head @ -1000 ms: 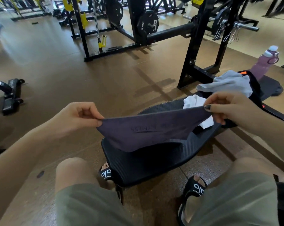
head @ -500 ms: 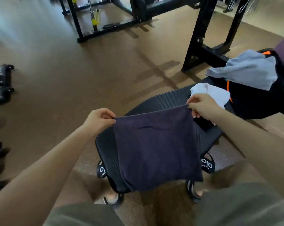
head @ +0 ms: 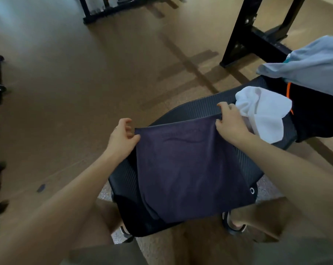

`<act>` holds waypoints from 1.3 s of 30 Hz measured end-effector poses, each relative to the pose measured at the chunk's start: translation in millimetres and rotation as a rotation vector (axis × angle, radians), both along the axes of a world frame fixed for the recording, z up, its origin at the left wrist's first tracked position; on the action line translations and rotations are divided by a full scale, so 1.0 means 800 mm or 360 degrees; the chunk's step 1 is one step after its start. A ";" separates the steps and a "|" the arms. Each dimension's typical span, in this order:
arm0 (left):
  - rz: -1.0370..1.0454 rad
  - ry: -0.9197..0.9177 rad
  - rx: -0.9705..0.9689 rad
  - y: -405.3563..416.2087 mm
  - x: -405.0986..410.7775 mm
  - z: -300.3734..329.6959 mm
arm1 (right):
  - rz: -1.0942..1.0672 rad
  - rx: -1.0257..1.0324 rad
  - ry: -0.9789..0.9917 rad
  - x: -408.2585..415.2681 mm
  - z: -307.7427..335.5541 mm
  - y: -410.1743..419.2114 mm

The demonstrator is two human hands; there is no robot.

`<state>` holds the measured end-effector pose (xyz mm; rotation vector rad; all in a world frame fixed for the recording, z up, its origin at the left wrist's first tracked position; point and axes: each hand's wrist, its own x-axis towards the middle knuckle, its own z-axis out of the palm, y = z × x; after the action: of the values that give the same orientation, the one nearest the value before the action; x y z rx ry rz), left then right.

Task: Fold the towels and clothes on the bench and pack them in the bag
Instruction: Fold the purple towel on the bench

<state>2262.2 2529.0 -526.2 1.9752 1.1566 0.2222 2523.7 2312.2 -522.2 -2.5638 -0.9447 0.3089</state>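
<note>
**A:** Two hands on one towel here. The purple towel [head: 188, 169] is draped flat over the near end of the worktop [head: 192, 109], its lower edge hanging off toward the person's knees. The left hand [head: 121, 138] pinches the far left corner between thumb and curled fingers, and the right hand [head: 230, 125] pinches the far right corner the same way. So the towel's top edge runs straight between the two hands, and the rest of it lies below them, closer to the body.

**B:** What about the bag, anything in it?

**A:** The black bag [head: 315, 115] with an orange strip sits at the far right end of the worktop, well apart from the left hand and near the right one. Can't tell what's inside, the opening isn't visible. A grey garment [head: 311, 73] lies on top of it, spilling over the upper edge. A white cloth [head: 265, 111] is bunched up on the worktop between the bag and the right hand, touching the back of that hand or just beside it, hard to say which.

**B:** And around it?

**A:** Brown gym floor [head: 85, 83], a black rack leg [head: 242, 31] behind the worktop, sandalled feet underneath.
</note>
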 end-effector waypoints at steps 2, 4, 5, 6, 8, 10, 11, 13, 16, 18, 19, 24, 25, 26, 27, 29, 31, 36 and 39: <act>-0.0116 0.0133 0.0207 -0.030 -0.016 0.017 | 0.0096 0.0155 0.0010 -0.028 0.011 -0.018; -0.0281 0.0267 0.0329 -0.072 -0.042 0.031 | 0.0195 0.0271 0.0002 -0.062 0.017 -0.047; -0.0352 0.0328 0.0318 -0.094 -0.056 0.035 | 0.0221 0.0250 -0.0010 -0.078 0.018 -0.063; -0.0403 0.0377 0.0265 -0.115 -0.072 0.036 | 0.0228 0.0208 -0.0008 -0.093 0.017 -0.079; -0.0448 0.0443 0.0132 -0.148 -0.100 0.028 | 0.0175 0.0120 0.0025 -0.116 0.012 -0.110; -0.0426 0.0466 0.0047 -0.175 -0.124 0.020 | 0.0101 -0.0004 0.0003 -0.134 0.003 -0.138; -0.0402 0.0463 0.0021 -0.186 -0.133 0.016 | 0.0070 -0.0074 -0.0041 -0.142 -0.003 -0.151; -0.0354 0.0431 0.0008 -0.209 -0.146 0.010 | 0.0013 -0.0156 -0.0130 -0.157 -0.017 -0.174; -0.0237 0.0289 0.0048 -0.236 -0.150 0.004 | -0.0131 -0.0118 -0.0103 -0.173 -0.030 -0.194; -0.0101 0.0230 0.0026 -0.246 -0.147 0.002 | -0.0232 -0.0075 -0.0044 -0.177 -0.032 -0.199; -0.0026 0.0215 -0.0009 -0.248 -0.145 0.001 | -0.0262 -0.0050 -0.0030 -0.178 -0.033 -0.200; 0.0155 0.0130 -0.0238 -0.247 -0.144 0.004 | -0.0487 0.0136 0.0289 -0.174 -0.033 -0.210; 0.0153 0.0136 -0.0253 -0.243 -0.147 0.005 | -0.0540 0.0174 0.0403 -0.171 -0.033 -0.211; 0.0153 0.0136 -0.0270 -0.239 -0.150 0.007 | -0.0583 0.0215 0.0515 -0.168 -0.032 -0.211; 0.0153 0.0128 -0.0286 -0.234 -0.154 0.009 | -0.0619 0.0260 0.0617 -0.165 -0.031 -0.212; 0.0150 0.0111 -0.0326 -0.223 -0.164 0.010 | -0.0696 0.0358 0.0759 -0.160 -0.028 -0.212; 0.0111 0.0127 -0.0336 -0.215 -0.173 0.013 | -0.0762 0.0409 0.0802 -0.155 -0.025 -0.214; -0.0093 0.0244 -0.0216 -0.209 -0.185 0.012 | -0.0780 0.0399 0.0803 -0.153 -0.023 -0.216; -0.0007 0.0215 -0.0290 -0.207 -0.184 0.008 | -0.0762 0.0386 0.0766 -0.157 -0.023 -0.215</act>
<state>2115.0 2363.6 -519.9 1.8541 1.2134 -0.0192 2398.4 2140.4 -540.6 -2.2449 -0.1735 0.5906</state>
